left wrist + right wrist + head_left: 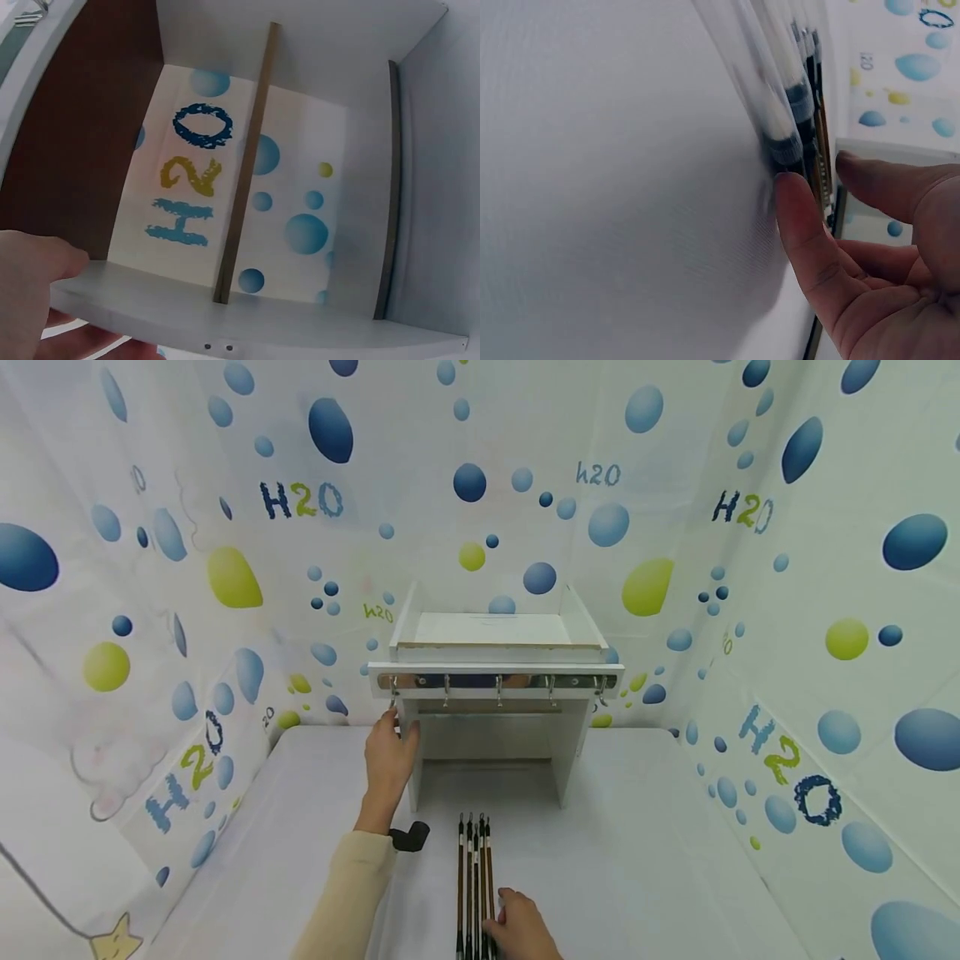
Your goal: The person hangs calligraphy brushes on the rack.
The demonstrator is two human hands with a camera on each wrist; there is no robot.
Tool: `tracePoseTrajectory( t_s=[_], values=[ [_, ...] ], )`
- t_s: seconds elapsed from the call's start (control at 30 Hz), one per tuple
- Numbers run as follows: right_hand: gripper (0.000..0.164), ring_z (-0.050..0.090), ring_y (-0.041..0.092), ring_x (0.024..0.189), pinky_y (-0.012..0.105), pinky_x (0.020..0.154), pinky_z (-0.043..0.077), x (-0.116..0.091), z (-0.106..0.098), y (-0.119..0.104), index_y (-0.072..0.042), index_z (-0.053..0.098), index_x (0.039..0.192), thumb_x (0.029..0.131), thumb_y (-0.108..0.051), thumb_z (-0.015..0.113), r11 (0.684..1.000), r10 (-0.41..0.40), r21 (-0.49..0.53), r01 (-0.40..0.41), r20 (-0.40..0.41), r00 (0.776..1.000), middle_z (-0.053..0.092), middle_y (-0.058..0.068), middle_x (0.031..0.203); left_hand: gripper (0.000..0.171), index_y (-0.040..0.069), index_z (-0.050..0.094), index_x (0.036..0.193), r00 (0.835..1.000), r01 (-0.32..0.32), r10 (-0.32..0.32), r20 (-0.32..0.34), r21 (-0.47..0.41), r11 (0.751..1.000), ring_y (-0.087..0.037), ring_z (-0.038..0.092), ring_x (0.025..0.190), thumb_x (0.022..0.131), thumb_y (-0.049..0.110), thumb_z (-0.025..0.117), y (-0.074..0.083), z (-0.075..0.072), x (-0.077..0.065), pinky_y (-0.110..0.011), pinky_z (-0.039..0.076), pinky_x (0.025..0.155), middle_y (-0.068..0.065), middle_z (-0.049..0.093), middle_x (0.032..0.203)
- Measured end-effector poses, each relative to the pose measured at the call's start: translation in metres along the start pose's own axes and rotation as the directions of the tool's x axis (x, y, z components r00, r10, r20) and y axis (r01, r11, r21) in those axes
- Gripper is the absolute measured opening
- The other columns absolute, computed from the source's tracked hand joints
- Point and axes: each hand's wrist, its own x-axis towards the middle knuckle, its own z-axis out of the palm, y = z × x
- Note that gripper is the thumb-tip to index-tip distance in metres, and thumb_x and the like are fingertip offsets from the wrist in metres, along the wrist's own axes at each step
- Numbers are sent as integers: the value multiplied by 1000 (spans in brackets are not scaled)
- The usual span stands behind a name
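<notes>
My left hand [390, 760] grips the left side panel of a white shelf unit with hooks [487, 653]. In the left wrist view, the thumb lies on the panel's inner side and the fingers are outside. Several calligraphy brushes [476, 881] lie side by side on the table in front of the unit, loop ends pointing away. The near ends show pale bristles under clear caps [746, 79] in the right wrist view. My right hand [522, 927] is at their right side, thumb and fingers apart, one fingertip right at a brush.
A metal strip with several hooks [498, 682] runs across the unit's front, below an open upper tray [491, 628]. A white cloth covers the table [637, 852]. Patterned H2O curtains [420, 485] enclose the back and sides. A black strap [410, 837] is on the left wrist.
</notes>
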Motion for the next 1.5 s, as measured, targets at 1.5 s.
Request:
tracePoseTrajectory(
  t_s=[1.5],
  values=[
    [32,57,13,67,30,57,48,3,10,-14,9,62,108,86,-11,74,994,109,20,-109,-42,993,63,4,76,27,-1,70,116,950,-233,241,-198,64,970,-41,72,79,93,11,63,-17,16,11,-58,54,65,-26,71,91]
  ],
)
